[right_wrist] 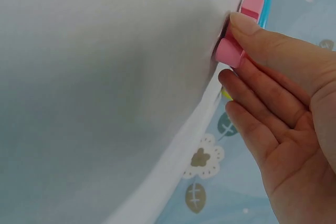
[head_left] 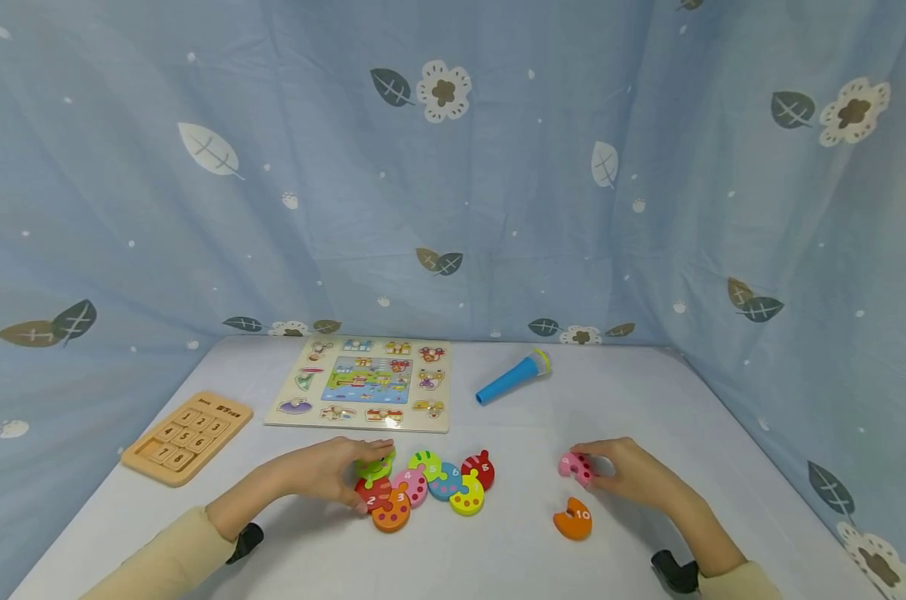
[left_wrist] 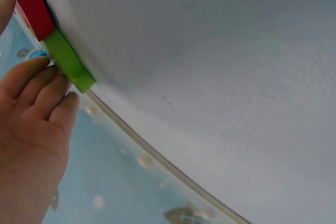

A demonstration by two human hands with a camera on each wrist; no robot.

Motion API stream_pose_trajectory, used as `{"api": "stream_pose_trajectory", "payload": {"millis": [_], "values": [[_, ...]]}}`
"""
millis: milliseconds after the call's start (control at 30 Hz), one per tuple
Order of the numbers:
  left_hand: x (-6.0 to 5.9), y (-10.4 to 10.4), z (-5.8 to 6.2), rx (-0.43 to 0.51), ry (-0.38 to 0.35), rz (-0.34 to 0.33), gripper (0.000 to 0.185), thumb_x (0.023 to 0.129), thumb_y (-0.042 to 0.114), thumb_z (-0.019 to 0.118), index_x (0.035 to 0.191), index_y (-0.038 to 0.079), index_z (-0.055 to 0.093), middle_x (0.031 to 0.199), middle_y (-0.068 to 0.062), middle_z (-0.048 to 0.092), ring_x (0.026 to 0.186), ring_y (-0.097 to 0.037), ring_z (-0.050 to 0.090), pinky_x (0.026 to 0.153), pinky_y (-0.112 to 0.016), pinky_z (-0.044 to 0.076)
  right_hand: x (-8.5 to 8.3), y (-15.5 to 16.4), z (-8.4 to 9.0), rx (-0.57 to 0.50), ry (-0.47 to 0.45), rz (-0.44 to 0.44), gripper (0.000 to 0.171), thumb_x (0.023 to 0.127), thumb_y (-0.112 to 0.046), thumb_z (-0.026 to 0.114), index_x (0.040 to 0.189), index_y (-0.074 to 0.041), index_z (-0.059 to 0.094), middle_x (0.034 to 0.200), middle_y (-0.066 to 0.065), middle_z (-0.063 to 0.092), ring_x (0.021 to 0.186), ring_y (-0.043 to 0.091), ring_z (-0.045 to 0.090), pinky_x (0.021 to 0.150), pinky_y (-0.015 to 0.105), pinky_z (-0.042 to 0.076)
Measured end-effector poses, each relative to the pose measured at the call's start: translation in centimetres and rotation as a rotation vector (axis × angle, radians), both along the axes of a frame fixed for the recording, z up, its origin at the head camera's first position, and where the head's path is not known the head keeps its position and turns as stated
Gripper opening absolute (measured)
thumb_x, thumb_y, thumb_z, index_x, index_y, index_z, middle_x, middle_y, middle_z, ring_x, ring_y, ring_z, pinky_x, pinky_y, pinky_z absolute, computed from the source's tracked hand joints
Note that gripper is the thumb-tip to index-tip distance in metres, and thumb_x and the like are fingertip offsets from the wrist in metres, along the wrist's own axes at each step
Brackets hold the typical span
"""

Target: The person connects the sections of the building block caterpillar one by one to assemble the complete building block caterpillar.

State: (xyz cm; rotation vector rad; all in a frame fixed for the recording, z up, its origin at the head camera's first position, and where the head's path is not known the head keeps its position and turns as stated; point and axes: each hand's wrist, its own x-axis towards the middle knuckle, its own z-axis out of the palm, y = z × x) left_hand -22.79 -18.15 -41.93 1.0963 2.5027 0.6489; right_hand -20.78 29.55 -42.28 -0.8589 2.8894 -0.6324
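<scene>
In the head view, a caterpillar number puzzle lies on the white table, its linked pieces running right from a green head piece (head_left: 375,466). My left hand (head_left: 331,473) rests at that end, fingers at the head and thumb by the red piece (left_wrist: 35,8) numbered 2. The fingers look fairly straight in the left wrist view. Farther right, my right hand (head_left: 633,473) pinches a pink puzzle piece (head_left: 576,468) between thumb and fingers, its number unreadable. Just below it lies an orange piece (head_left: 574,520) marked 10, apart from the chain.
Behind the caterpillar lies a wooden picture puzzle board (head_left: 283,410). A blue toy microphone (head_left: 508,380) is to its right. At the far left lies a wooden number slide puzzle (head_left: 175,472). A blue patterned curtain (head_left: 513,225) hangs around the table.
</scene>
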Motion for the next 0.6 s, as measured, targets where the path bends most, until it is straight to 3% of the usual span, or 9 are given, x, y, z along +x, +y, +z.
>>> {"api": "stream_pose_trajectory", "payload": {"millis": [600], "values": [[-0.1,-0.1,0.0,0.012,0.003,-0.005,0.081,0.074,0.034,0.083,0.14,0.003,0.049,0.148,-0.007,0.044,0.136,-0.029,0.039,0.11,-0.047,0.033,-0.5,-3.4,0.4,-0.016,-0.024,-0.014,0.043,0.08,-0.013,0.079,0.12,-0.006,0.067,0.118,0.005,0.068,0.111,0.028,0.062,0.091,0.046,0.052]]}}
